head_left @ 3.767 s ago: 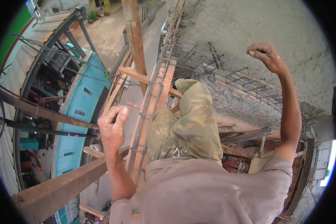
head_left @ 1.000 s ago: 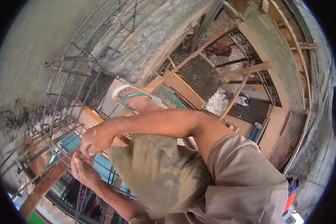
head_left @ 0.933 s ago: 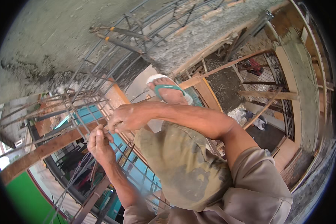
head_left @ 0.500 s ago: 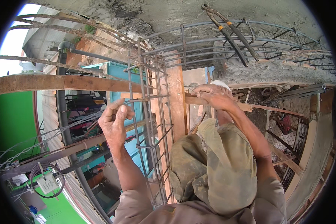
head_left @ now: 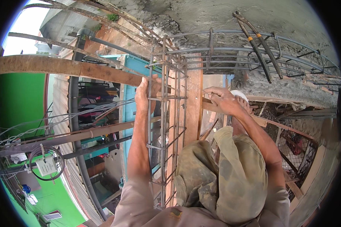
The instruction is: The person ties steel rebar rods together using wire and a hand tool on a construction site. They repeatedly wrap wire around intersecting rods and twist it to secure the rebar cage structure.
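A tall rebar cage runs up beside an upright wooden board. My left hand is raised at the cage's left side, by the end of a long timber beam. Its thumb and fingers are apart, the fingers partly hidden behind the bars. To the right of the board, my right hand is closed above a wooden crosspiece. Its fingers are curled together, and what they pinch is too small to make out. Long-handled cutting pliers with orange bands hang over the horizontal rebar.
Rough concrete lies at the top. Electric cables and a pipe cross the left side above a roof edge. A coiled cable with a white box hangs lower left. My knees in stained trousers are close below my hands.
My left hand has moved up and right, from beside the cage to its bars. My right hand stays by the board. The whole view has shifted, moving the scene rightward.
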`<action>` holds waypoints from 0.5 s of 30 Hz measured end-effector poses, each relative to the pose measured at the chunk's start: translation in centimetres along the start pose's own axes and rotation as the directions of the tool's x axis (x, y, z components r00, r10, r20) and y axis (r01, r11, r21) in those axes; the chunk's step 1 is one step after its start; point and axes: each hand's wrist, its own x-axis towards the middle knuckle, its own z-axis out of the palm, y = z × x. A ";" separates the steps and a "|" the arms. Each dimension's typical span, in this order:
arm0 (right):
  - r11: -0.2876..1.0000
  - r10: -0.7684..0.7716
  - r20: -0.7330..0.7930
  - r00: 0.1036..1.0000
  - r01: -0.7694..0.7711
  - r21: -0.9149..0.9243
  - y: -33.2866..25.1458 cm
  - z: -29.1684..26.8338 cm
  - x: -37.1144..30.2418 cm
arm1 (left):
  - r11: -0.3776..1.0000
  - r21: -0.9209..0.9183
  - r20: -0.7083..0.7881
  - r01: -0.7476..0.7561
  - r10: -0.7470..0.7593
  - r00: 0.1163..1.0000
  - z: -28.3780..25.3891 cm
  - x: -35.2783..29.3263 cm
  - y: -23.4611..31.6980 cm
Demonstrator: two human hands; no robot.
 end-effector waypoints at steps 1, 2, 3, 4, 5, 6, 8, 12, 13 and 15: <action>0.997 -0.066 -0.026 0.998 0.066 0.025 -0.1 0.2 0.2 | 0.999 -0.034 0.009 0.012 -0.011 1.000 -0.1 0.1 -0.1; 0.990 -0.131 -0.052 0.990 0.133 0.049 -0.4 0.4 0.3 | 0.997 -0.067 0.018 0.023 -0.022 1.000 -0.3 0.1 -0.2; 0.985 -0.160 -0.067 0.985 0.164 0.051 -0.9 0.6 0.4 | 0.994 -0.100 0.028 0.034 -0.031 0.999 -0.4 0.1 -0.2; 0.979 -0.190 -0.079 0.979 0.195 0.053 -1.9 0.8 0.4 | 0.993 -0.114 0.016 0.036 -0.034 0.999 -0.3 0.1 -0.2; 0.973 -0.221 -0.087 0.971 0.226 0.049 -3.0 0.9 0.4 | 0.992 -0.123 0.021 0.041 -0.039 0.999 -0.1 0.0 -0.1; 0.954 -0.296 -0.113 0.948 0.299 0.009 -3.9 1.2 0.3 | 0.990 -0.131 0.027 0.046 -0.043 0.999 0.1 0.0 0.0; 0.892 -0.452 -0.144 0.880 0.445 -0.077 -6.1 1.8 0.1 | 0.996 -0.088 0.012 0.017 -0.016 1.000 0.1 0.2 -0.3; 0.761 -0.608 -0.111 0.786 0.537 -0.364 -10.5 2.1 -0.3 | 0.992 -0.118 0.092 0.051 -0.040 0.995 -0.9 -0.1 -0.6; 0.723 -0.624 -0.100 0.775 0.524 -0.450 -11.5 2.1 -0.7 | 0.989 -0.133 0.059 0.060 -0.052 0.997 -0.8 -0.3 -0.6; 0.680 -0.642 -0.121 0.757 0.489 -0.547 -13.3 2.0 -2.0 | 0.983 -0.165 -0.003 0.086 -0.087 0.996 -0.4 -1.2 -0.6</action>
